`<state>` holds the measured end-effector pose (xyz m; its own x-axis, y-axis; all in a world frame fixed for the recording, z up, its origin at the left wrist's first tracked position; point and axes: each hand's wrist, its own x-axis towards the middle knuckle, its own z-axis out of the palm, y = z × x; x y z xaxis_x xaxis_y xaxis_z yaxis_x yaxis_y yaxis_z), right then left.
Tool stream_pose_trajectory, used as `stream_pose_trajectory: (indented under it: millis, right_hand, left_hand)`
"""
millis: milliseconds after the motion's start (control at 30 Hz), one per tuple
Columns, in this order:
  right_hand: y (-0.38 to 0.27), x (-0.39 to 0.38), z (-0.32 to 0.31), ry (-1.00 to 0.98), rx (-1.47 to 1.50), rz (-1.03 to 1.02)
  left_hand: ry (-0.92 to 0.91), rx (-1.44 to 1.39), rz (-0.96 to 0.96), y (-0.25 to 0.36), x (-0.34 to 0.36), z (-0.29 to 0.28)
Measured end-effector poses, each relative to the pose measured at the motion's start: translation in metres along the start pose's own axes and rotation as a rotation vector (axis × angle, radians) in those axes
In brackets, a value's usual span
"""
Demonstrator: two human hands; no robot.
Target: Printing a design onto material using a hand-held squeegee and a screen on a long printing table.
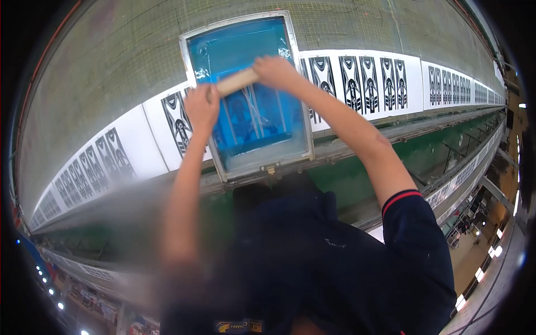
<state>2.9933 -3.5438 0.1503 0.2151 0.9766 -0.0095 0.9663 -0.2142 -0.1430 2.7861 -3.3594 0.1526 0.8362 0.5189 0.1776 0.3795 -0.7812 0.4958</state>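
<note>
A squeegee with a pale wooden handle (237, 82) lies at a slant across a screen-printing frame, held at both ends. My left hand (202, 109) is closed round its left end. On the right end, farther from me, my right hand (275, 71) is also closed. The screen frame (291, 163) has a light metal rim and a blue mesh (240, 43), with dark and pale pattern shapes in its middle. It rests on the long table over a row of white sheets. The squeegee's lower edge is hard to make out.
White sheets with black printed patterns (352, 84) run along the table to the right, and more printed sheets (92, 167) to the left. The table top (357, 28) is greenish grey. A rail (379, 134) borders its near edge. Another long table stands behind me.
</note>
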Motion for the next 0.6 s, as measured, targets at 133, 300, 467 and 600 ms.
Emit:
stream_pose_trajectory:
  millis: [133,300,467,600]
  right_hand:
    - [0.073,0.084,-0.007,0.172,-0.035,0.05]
    - [0.06,0.071,0.016,0.218,-0.024,0.204]
    - [-0.023,-0.023,0.033,0.131,0.052,0.264]
    - [-0.091,-0.115,0.042,0.089,0.121,0.264]
  left_hand:
    - [0.151,0.043,0.006,-0.024,0.122,0.038]
    - [0.225,-0.119,0.03,-0.029,0.12,0.059]
    - [0.175,-0.263,-0.017,-0.016,-0.009,0.06]
    - [0.081,-0.303,-0.038,0.014,-0.118,0.034]
